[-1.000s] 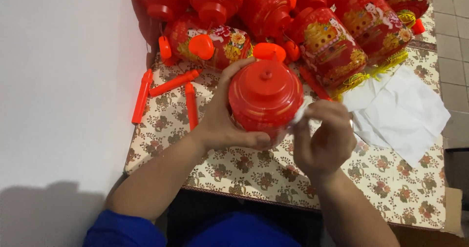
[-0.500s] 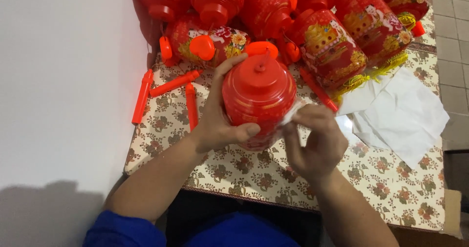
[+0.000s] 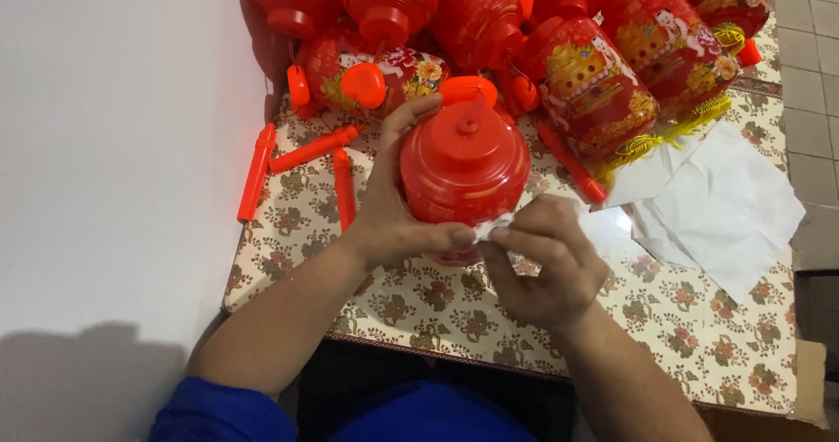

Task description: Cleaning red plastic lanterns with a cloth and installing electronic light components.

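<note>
Head view: red lantern (image 3: 464, 173) above the table's (image 3: 699, 337) near edge
Left hand (image 3: 395, 210): clasping lantern
Right hand (image 3: 542, 263): pinching white tissue (image 3: 491, 227) against it

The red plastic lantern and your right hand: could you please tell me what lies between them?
A small scrap of white paper, pinched by the right hand against the red plastic lantern, as the head view shows.
</note>
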